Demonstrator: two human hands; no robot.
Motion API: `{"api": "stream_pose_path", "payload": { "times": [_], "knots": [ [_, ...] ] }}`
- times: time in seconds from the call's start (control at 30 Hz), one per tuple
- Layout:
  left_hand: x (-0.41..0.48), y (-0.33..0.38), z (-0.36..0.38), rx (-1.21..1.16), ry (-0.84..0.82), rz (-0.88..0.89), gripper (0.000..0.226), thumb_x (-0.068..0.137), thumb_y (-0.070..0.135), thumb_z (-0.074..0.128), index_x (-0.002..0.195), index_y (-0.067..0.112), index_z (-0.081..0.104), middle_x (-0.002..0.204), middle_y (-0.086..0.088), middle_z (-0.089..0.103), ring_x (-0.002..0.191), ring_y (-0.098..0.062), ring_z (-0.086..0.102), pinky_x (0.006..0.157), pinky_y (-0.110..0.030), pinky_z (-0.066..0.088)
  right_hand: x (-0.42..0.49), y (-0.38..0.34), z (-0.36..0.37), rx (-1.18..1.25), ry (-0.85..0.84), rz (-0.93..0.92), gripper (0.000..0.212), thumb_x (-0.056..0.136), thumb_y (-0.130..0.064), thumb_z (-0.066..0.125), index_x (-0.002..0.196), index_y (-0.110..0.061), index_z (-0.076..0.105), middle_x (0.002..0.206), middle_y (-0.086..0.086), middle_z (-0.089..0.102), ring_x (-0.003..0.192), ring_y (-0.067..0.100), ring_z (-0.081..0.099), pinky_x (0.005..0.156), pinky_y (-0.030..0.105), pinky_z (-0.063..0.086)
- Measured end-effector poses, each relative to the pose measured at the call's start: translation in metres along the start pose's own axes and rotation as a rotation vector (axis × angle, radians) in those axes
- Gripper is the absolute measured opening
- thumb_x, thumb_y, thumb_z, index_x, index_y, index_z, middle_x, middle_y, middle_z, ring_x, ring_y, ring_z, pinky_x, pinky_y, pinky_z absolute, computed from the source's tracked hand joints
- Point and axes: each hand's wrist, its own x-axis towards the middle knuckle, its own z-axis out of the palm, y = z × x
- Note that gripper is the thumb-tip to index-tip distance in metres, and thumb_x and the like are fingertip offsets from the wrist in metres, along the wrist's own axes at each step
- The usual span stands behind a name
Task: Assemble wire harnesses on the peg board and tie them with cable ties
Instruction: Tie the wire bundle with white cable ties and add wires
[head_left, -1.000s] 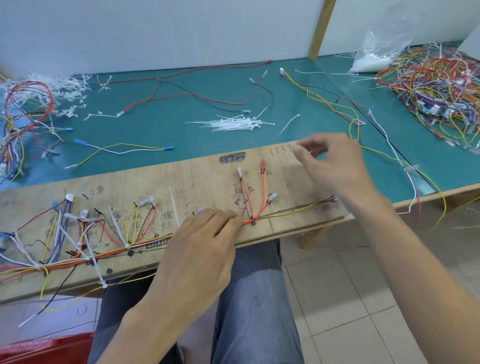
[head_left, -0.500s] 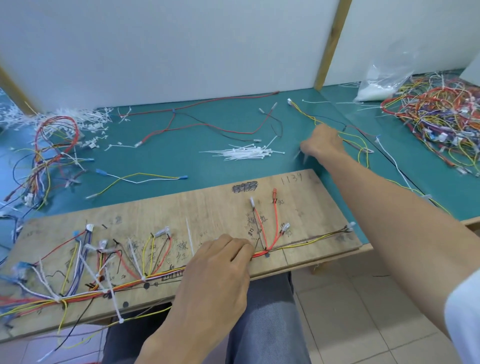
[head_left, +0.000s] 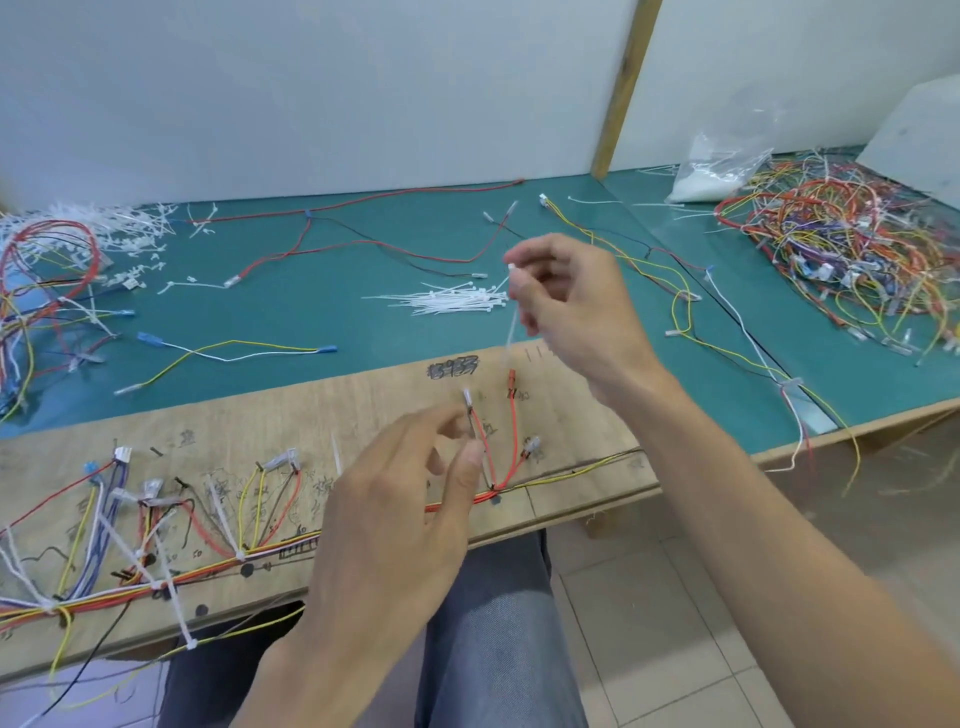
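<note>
A wooden peg board (head_left: 363, 410) lies across my lap and the table edge. Its wire harness (head_left: 156, 582) of red, yellow, orange and purple wires carries several white ties. My right hand (head_left: 571, 306) is raised above the board's far edge and pinches a single white cable tie (head_left: 511, 322) that hangs down. My left hand (head_left: 400, 499) hovers just above the board's middle with thumb and fingers loosely curled, holding nothing, next to the red branch wires (head_left: 511, 441).
A pile of loose white cable ties (head_left: 447, 301) lies on the green table (head_left: 311, 291) behind the board. Loose wires sprawl over the table, a big tangle of harnesses (head_left: 841, 260) at the right, cut tie ends (head_left: 104, 228) at the left.
My right hand reached out to the table beyond the board, then came back up holding one cable tie. My left hand lifted off the wire bundle and opened a little.
</note>
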Motion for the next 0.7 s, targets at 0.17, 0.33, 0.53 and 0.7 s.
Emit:
{"api": "stream_pose_path", "payload": {
  "times": [0.17,0.33,0.53,0.7],
  "knots": [
    [0.006,0.009,-0.002,-0.164,0.022,-0.030,0.008,0.099,0.040,0.070,0.100,0.034,0.075,0.089,0.023,0.069,0.074,-0.005,0.061,0.067,-0.013,0.044,-0.074,-0.026,0.006,0.254,-0.165,-0.021,0.004,0.101,0.000,0.063,0.103,-0.003,0.065,0.080,0.010,0.068,0.063,0.022,0.060,0.058,0.031,0.050],
    [-0.012,0.006,-0.007,-0.184,-0.009,0.038,0.010,0.100,0.022,0.071,0.091,0.025,0.072,0.080,0.011,0.068,0.070,-0.009,0.056,0.063,-0.012,0.039,-0.103,-0.023,0.004,0.364,-0.215,-0.024,0.014,0.100,-0.004,0.068,0.113,-0.001,0.064,0.086,0.010,0.072,0.068,0.022,0.060,0.065,0.030,0.051],
    [-0.016,0.001,-0.006,-0.111,-0.055,0.082,0.007,0.101,0.018,0.069,0.097,0.020,0.074,0.084,0.012,0.067,0.076,-0.005,0.055,0.070,-0.015,0.038,-0.121,0.002,-0.001,0.228,-0.319,0.054,0.011,0.090,-0.012,0.081,0.101,-0.013,0.079,0.090,0.008,0.077,0.080,0.021,0.071,0.071,0.038,0.059],
    [-0.014,-0.010,-0.001,0.195,-0.146,0.103,0.018,0.098,0.035,0.070,0.109,0.021,0.073,0.100,0.009,0.069,0.100,-0.021,0.057,0.085,-0.043,0.051,-0.116,0.019,-0.001,0.074,-0.080,-0.003,0.015,0.089,-0.013,0.083,0.090,-0.028,0.081,0.086,-0.003,0.079,0.074,0.011,0.071,0.072,0.033,0.060]
  ]
}}
